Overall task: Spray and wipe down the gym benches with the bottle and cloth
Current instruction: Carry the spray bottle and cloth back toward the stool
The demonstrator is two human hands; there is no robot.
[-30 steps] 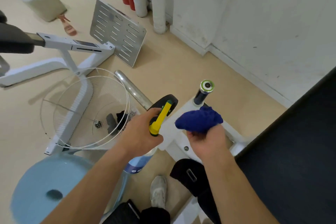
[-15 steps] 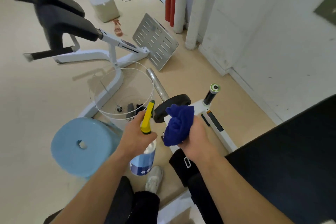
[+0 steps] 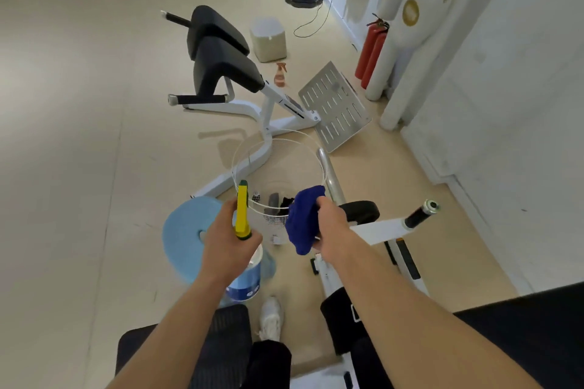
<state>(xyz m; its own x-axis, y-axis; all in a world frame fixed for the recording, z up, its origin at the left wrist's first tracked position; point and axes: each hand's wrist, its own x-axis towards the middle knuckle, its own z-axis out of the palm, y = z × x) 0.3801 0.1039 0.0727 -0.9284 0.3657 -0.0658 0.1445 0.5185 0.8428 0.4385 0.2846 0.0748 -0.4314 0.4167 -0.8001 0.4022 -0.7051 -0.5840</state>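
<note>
Bottle in left hand, cloth in right hand

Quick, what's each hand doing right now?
Left hand: grips the spray bottle.
Right hand: holds the bunched blue cloth.

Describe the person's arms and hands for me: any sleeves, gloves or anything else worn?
No sleeves show: the left arm and right arm are bare to the frame's edge. The left hand and right hand wear no gloves. No watch, band or ring is visible.
</note>
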